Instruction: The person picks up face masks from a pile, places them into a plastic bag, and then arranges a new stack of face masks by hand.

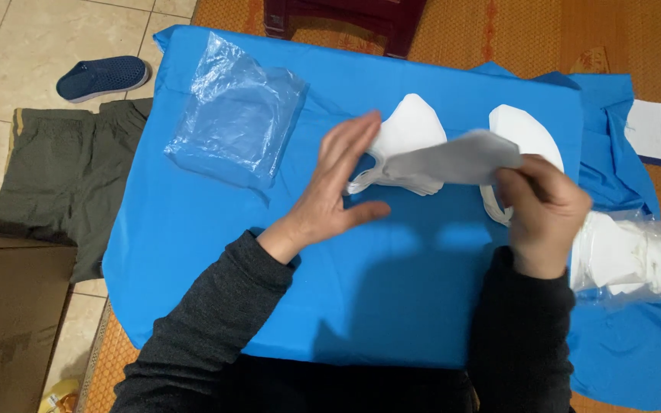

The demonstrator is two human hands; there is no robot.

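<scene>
My right hand (545,210) pinches a folded white face mask (460,159) and holds it above a blue cloth (216,222). Fingers spread and holding nothing, my left hand (338,187) hovers beside the mask's left end. Under it lies a stack of white masks (411,130) on the cloth. A second white stack (525,134) lies to the right, partly hidden by my right hand.
A pile of clear plastic bags (235,115) lies at the cloth's far left. A clear bag of white masks (625,256) sits at the right edge. A cardboard box (9,321), olive garment (63,180), blue shoe (101,76) and dark stool (346,19) surround the cloth.
</scene>
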